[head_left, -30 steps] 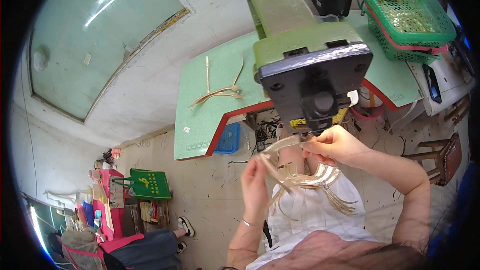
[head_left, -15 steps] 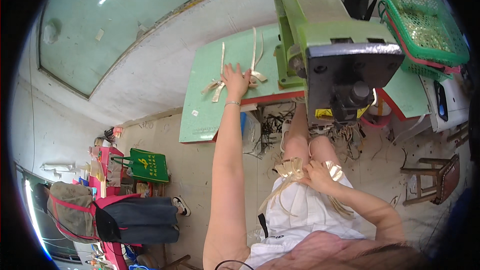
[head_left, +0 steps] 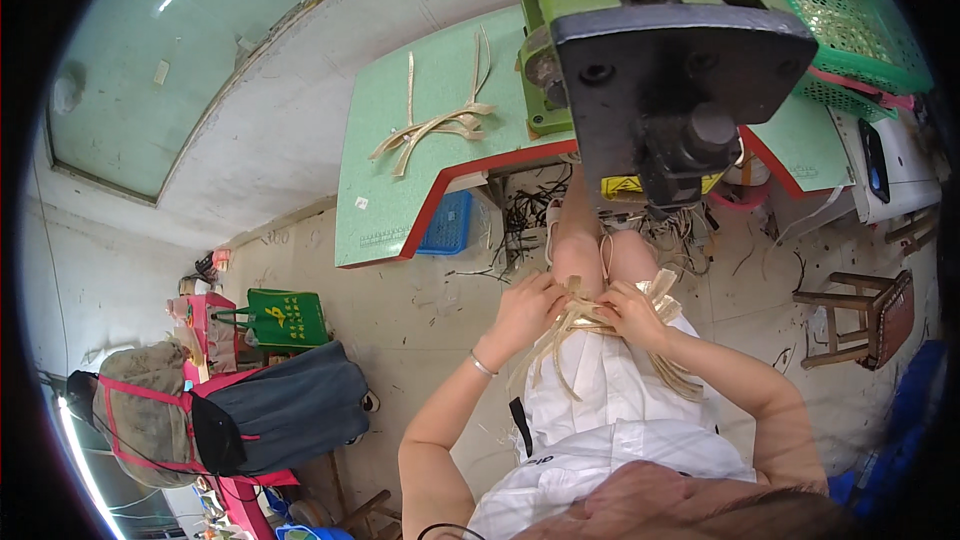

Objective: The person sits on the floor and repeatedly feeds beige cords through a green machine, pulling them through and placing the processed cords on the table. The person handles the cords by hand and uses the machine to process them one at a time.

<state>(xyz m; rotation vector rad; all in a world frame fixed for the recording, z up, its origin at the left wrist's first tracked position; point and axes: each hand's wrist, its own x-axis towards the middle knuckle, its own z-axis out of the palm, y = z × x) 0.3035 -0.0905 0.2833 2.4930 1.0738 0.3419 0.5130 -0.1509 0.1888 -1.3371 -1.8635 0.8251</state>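
A bundle of shiny gold straps (head_left: 565, 355) lies across my lap on white clothing, its ends hanging down on both sides. My left hand (head_left: 530, 308), fingers bent and pinched, holds the bundle at its left. At the right part, my right hand (head_left: 637, 320) closes on the same straps close to the left one. The exact grip of the fingertips is partly hidden. On the green table, apart from both hands, a few more gold straps (head_left: 430, 130) lie crossed in a small pile, with thin ends reaching toward the far edge.
A green press-like machine with a black head (head_left: 680, 70) stands over my knees. The green tabletop (head_left: 375, 220) has a red edge. Green baskets (head_left: 830, 10) are at far right, a wooden stool (head_left: 865, 320) right. Another person (head_left: 280, 420) is at left. Scraps litter the floor.
My left hand has left the straps on the table and come back to my lap, where it now grips the bundle beside my right hand. The view has shifted too.
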